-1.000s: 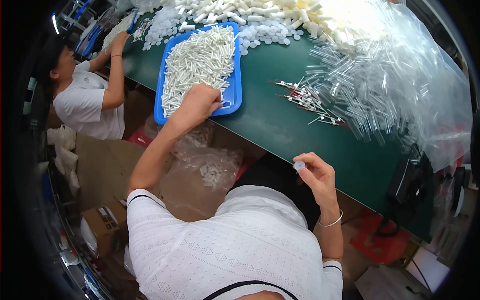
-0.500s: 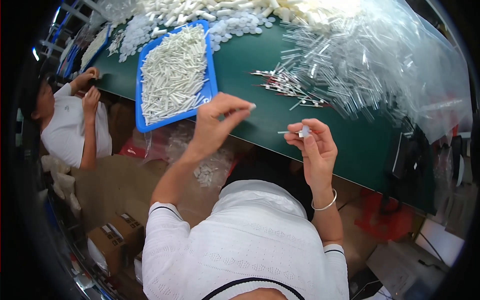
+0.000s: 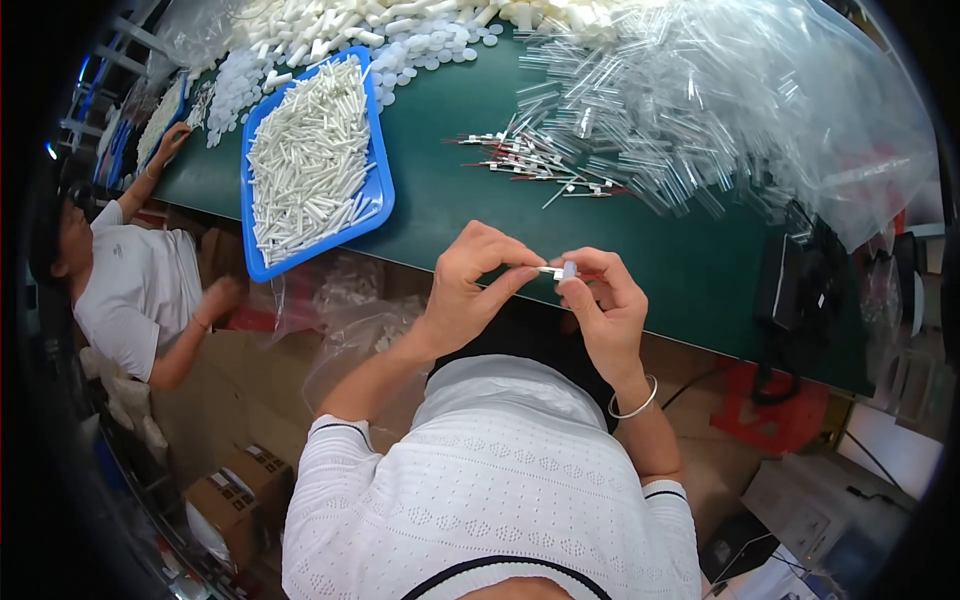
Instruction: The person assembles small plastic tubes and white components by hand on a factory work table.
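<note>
Green tabletop [image 3: 450,215] spans the upper frame. At centre, the left hand [image 3: 470,285] and right hand [image 3: 600,300] meet with fingers curled, both pinching a small white tube [image 3: 556,271] lying roughly horizontal between their fingertips. Upper left, a blue tray [image 3: 378,190] holds heaped white sticks [image 3: 305,160].

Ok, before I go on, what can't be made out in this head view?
- The small white part pinched between the left hand and right hand: too small, fingertips cover its ends.
- The clear plastic tubes under their clear bag: glare blurs them.
- The co-worker's far hand: tiny near the rim.
</note>
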`<move>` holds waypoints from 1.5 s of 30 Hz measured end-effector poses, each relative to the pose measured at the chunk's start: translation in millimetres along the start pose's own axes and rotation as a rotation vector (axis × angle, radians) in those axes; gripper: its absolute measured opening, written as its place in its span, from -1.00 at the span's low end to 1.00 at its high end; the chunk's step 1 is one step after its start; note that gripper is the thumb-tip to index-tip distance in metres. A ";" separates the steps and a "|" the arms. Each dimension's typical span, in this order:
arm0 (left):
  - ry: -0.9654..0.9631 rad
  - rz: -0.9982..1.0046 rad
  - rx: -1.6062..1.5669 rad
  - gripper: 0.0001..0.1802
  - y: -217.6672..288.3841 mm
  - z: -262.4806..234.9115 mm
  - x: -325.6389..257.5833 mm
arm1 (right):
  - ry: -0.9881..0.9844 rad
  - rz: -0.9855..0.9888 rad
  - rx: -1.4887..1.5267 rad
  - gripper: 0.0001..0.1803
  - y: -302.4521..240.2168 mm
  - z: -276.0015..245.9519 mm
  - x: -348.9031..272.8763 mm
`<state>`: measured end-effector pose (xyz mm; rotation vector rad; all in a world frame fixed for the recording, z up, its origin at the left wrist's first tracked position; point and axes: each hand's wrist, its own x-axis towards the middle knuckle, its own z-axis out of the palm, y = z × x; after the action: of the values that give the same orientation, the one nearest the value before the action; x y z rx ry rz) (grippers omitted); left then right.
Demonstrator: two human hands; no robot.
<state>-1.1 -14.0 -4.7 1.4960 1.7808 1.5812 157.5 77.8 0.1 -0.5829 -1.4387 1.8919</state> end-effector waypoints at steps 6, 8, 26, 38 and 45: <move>-0.256 -0.048 -0.022 -0.95 9.6 -0.9 7.5 | -0.131 0.160 -0.241 -0.88 -1.0 -25.5 -1.1; -0.360 -0.210 -0.221 -0.91 6.3 1.3 11.3 | -0.121 0.172 -0.136 -0.90 -1.8 -27.9 0.1; 0.292 -0.025 0.703 -0.79 -180.2 -39.3 323.1 | 0.097 0.187 0.095 -0.69 24.3 -52.0 1.5; 0.182 -0.202 0.220 -0.60 -140.5 -65.8 257.1 | 0.028 0.219 0.062 -0.74 24.0 -56.8 -8.7; -0.425 -0.210 -0.172 -0.79 0.0 -4.6 37.9 | -0.010 0.105 0.307 -0.75 0.6 -26.7 11.1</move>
<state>-19.7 15.4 11.2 1.3864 1.4671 1.1748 168.6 103.3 -7.6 -0.5075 -1.1103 2.1479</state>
